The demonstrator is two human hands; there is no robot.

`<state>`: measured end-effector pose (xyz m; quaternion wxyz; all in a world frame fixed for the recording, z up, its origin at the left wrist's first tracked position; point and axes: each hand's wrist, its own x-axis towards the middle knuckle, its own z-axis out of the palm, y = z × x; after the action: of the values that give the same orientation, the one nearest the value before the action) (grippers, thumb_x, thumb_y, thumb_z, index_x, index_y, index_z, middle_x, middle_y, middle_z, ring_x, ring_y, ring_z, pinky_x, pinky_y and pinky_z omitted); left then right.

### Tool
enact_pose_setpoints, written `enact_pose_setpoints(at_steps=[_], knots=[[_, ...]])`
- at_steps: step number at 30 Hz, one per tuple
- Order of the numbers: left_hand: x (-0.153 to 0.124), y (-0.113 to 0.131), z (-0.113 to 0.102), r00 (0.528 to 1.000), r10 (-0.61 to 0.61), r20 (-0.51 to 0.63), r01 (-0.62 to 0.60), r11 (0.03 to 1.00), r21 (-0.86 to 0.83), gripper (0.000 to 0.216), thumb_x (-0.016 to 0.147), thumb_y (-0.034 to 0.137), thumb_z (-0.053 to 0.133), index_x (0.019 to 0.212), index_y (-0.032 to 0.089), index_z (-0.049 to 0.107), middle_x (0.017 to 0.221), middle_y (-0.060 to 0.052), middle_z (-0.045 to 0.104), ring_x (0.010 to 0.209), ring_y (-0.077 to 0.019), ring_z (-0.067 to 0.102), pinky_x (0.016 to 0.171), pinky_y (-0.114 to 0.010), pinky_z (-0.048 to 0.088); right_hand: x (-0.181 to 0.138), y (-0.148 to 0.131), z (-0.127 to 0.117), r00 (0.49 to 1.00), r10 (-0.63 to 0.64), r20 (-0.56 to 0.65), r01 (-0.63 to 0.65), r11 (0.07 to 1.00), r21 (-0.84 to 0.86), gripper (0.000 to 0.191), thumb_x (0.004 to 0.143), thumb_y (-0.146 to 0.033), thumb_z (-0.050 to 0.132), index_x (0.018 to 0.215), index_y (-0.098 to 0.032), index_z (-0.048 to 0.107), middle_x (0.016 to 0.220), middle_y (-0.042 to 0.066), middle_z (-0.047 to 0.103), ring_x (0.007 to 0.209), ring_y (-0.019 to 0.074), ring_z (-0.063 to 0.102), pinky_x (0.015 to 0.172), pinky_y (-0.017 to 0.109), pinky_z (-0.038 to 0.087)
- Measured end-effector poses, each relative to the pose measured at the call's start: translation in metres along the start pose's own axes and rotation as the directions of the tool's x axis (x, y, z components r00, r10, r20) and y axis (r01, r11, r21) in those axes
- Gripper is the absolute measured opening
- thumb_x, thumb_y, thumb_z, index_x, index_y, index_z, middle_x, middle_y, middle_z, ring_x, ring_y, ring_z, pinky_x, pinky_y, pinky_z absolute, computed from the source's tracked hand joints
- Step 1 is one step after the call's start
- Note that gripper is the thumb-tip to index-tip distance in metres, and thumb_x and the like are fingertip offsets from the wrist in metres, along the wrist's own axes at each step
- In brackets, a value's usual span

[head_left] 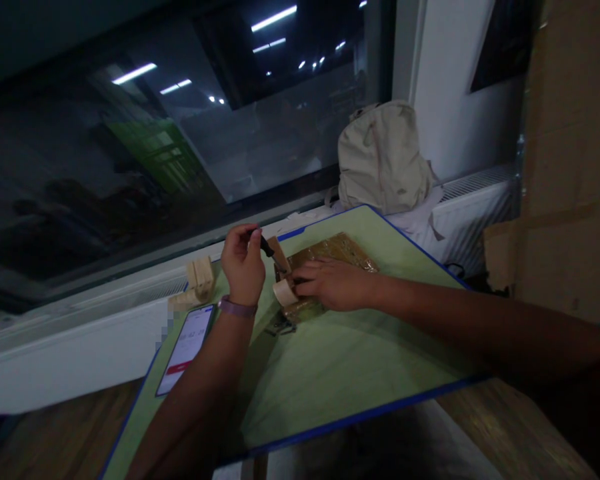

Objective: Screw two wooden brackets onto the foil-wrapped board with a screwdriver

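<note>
the screwdriver (pixel 269 251) could slip off the wooden piece (pixel 284 293) and poke the right hand (pixel 333 283), maybe if it tips or the wood wobbles. the left hand (pixel 245 260) pinches the black handle (pixel 266 246); the shaft (pixel 277 264) sticks down below that grip, toward the wood. the right hand holds the wood on the taped brown board (pixel 351 252).

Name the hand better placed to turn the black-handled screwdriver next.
Probably the left hand: it holds the screwdriver, whose shaft angles down toward the wooden piece, while the right hand is down beside that piece.
</note>
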<state>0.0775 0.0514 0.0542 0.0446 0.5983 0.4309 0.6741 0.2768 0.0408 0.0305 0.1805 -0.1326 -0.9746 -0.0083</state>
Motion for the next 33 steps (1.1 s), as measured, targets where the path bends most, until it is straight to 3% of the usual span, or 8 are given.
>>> enact_pose_setpoints(at_steps=[3,9,11,15,20,25,29,33], knots=[[0.002,0.001,-0.001,0.997,-0.01,0.077,0.016,0.997,-0.077,0.017,0.093,0.037,0.06,0.098,0.021,0.061,0.098,-0.003,0.068,0.092,-0.0137,0.067,0.088,-0.031,0.053,0.0,0.001,0.001,1.0,-0.007,-0.012,0.007,1.0,0.003,0.034,0.089,-0.009,0.056,0.119,-0.021,0.066,0.133,0.007,0.062,0.116,0.0259,0.056,0.096,0.043,0.047],[0.006,-0.002,-0.006,1.0,-0.001,0.019,0.001,1.0,0.008,0.015,0.082,0.032,0.073,0.088,0.02,0.064,0.086,0.001,0.064,0.081,-0.011,0.062,0.074,-0.023,0.051,-0.001,0.002,0.004,0.999,-0.021,-0.03,0.021,1.0,-0.003,0.033,0.089,-0.011,0.056,0.118,-0.021,0.066,0.132,0.006,0.062,0.114,0.0254,0.056,0.097,0.043,0.046],[0.007,-0.004,-0.007,0.999,-0.021,0.043,0.021,1.0,-0.007,0.014,0.084,0.031,0.071,0.091,0.02,0.065,0.086,0.001,0.065,0.081,-0.011,0.063,0.077,-0.024,0.051,-0.002,0.002,0.004,0.999,-0.018,-0.037,0.018,1.0,-0.007,0.034,0.089,-0.01,0.055,0.12,-0.022,0.066,0.134,0.006,0.061,0.115,0.0253,0.056,0.097,0.043,0.046],[0.008,-0.005,-0.005,0.994,-0.058,0.088,0.068,0.99,-0.123,0.017,0.088,0.035,0.066,0.095,0.02,0.064,0.096,-0.003,0.069,0.087,-0.0127,0.067,0.084,-0.027,0.053,-0.002,0.003,0.006,0.999,-0.016,-0.044,0.016,1.0,-0.014,0.035,0.088,-0.009,0.057,0.119,-0.022,0.066,0.132,0.007,0.062,0.117,0.0254,0.056,0.096,0.042,0.046],[0.005,-0.005,-0.003,0.996,-0.071,0.045,0.077,0.985,-0.157,0.023,0.08,0.036,0.077,0.091,0.019,0.067,0.087,-0.001,0.068,0.08,-0.011,0.066,0.074,-0.021,0.053,-0.002,0.004,0.008,0.998,-0.024,-0.057,0.024,1.0,-0.003,0.032,0.088,-0.011,0.059,0.117,-0.021,0.067,0.13,0.008,0.063,0.116,0.0253,0.057,0.096,0.042,0.046],[0.0,-0.008,0.0,0.981,-0.146,0.131,0.179,0.94,-0.289,0.029,0.084,0.044,0.072,0.1,0.02,0.066,0.098,-0.004,0.07,0.086,-0.014,0.071,0.079,-0.027,0.057,-0.002,0.003,0.007,0.999,-0.011,-0.049,0.011,1.0,0.002,0.035,0.087,-0.01,0.058,0.119,-0.022,0.067,0.131,0.007,0.063,0.116,0.0261,0.057,0.097,0.043,0.045],[0.0,-0.004,0.004,0.976,-0.19,0.108,0.217,0.897,-0.384,0.032,0.077,0.039,0.08,0.094,0.02,0.061,0.086,0.001,0.069,0.078,-0.011,0.071,0.075,-0.024,0.058,-0.002,0.002,0.005,0.999,-0.014,-0.036,0.014,1.0,-0.007,0.038,0.087,-0.009,0.059,0.123,-0.021,0.065,0.131,0.008,0.063,0.116,0.0265,0.057,0.096,0.043,0.046],[-0.001,0.006,0.005,0.952,-0.123,0.279,0.23,0.89,-0.393,0.029,0.084,0.042,0.073,0.096,0.02,0.058,0.1,-0.003,0.071,0.087,-0.013,0.072,0.079,-0.027,0.058,-0.003,0.002,0.004,0.999,-0.009,-0.032,0.008,1.0,-0.027,0.039,0.086,-0.01,0.06,0.123,-0.021,0.065,0.131,0.008,0.063,0.112,0.0267,0.057,0.093,0.042,0.047]])
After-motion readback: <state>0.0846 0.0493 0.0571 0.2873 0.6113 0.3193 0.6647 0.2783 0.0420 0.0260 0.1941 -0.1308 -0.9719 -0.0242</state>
